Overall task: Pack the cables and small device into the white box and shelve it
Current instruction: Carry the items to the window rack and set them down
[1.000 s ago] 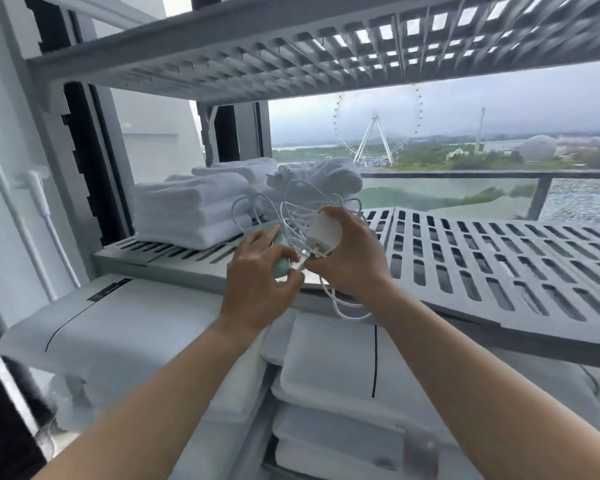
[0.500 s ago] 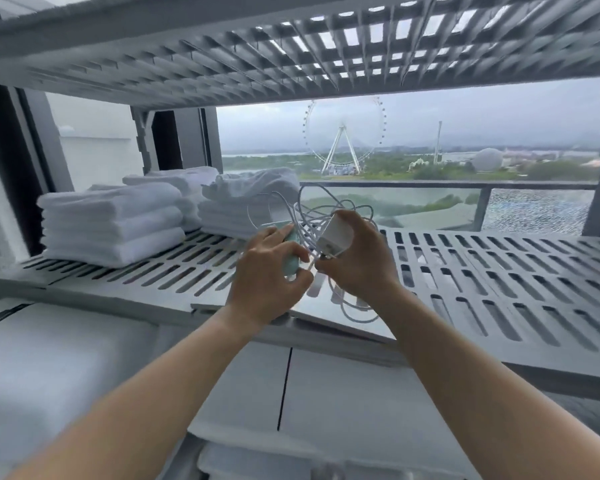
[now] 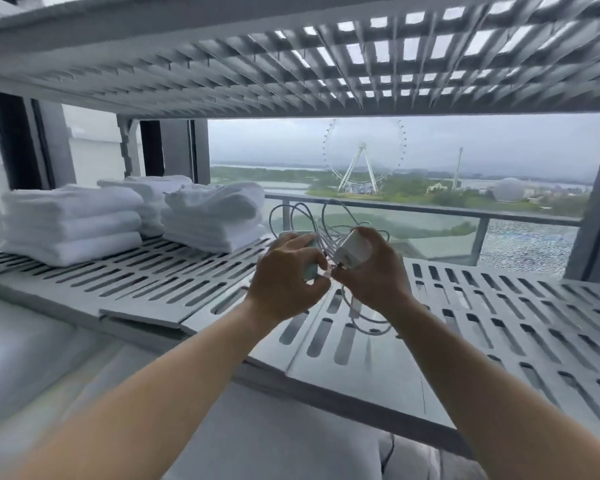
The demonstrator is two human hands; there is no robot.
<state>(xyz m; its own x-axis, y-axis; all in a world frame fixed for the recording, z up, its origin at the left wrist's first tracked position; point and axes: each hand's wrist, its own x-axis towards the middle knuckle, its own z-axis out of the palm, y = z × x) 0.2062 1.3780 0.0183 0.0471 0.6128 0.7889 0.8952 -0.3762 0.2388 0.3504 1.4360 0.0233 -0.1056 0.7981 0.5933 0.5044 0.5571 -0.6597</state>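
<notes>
My left hand [image 3: 286, 278] grips a small pale green device [image 3: 310, 268], mostly hidden by my fingers. My right hand [image 3: 373, 275] holds a white charger block [image 3: 354, 251] between thumb and fingers. A tangle of white cables [image 3: 329, 225] loops up between both hands and hangs below my right wrist onto the grey slotted shelf [image 3: 499, 317]. Both hands are close together, just above the shelf's front part. No white box is clearly in view.
Stacks of folded white towels [image 3: 73, 225] [image 3: 212, 220] sit on the left of the shelf. Another slotted shelf [image 3: 291, 57] hangs close overhead. White bins or lids [image 3: 32, 358] lie below. Behind is a window with a railing.
The view has risen and shifted right, so the lower bins have dropped out of frame. My hands hold the same items, now a little higher over the shelf.
</notes>
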